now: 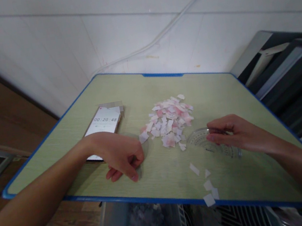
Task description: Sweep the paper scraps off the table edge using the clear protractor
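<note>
Plastic protractor (pixel 201 139), pinched by right hand (pixel 234 134); left hand (pixel 119 149) curled, hold unclear; paper scraps (pixel 168 121), apparently mid-gathering; steady low edge needed next.

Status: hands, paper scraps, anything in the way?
Right hand gripping clear protractor; left hand curled, grip unclear. Scrap pile between hands. Loose scraps toward front of table; phone partly hidden behind left hand.
</note>
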Tool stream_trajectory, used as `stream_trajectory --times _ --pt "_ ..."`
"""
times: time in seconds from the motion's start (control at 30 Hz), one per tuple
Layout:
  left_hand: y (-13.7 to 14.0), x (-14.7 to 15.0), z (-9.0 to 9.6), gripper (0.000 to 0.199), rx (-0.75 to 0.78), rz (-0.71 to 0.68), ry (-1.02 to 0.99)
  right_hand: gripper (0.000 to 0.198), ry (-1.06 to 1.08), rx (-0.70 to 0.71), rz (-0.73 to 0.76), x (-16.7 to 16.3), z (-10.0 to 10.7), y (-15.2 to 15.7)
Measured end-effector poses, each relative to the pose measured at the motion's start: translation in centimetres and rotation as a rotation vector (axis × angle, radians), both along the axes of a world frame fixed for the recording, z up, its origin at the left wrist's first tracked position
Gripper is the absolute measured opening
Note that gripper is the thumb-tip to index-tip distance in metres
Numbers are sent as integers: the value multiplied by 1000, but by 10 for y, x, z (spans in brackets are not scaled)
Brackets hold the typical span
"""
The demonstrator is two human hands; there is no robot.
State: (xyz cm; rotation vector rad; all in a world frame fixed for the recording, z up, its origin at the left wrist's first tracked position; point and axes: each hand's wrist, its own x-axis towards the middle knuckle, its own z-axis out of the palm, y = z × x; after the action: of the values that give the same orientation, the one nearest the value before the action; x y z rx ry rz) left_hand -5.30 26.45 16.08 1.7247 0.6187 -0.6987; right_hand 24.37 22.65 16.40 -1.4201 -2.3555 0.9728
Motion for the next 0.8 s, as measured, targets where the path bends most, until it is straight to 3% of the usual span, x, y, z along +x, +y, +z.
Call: stream_trajectory --times 0.4,0.53,0.8 --pt "-1 -1 -1 27 -3 15 -41 42 -77 -24 -28 2 0 2" --pt "0 -1 -1 26 13 10 -5 45 -79 -106 42 3 2 2" --pt "1 0 0 25 17 -25 5 49 -90 -62 47 6 6 3"
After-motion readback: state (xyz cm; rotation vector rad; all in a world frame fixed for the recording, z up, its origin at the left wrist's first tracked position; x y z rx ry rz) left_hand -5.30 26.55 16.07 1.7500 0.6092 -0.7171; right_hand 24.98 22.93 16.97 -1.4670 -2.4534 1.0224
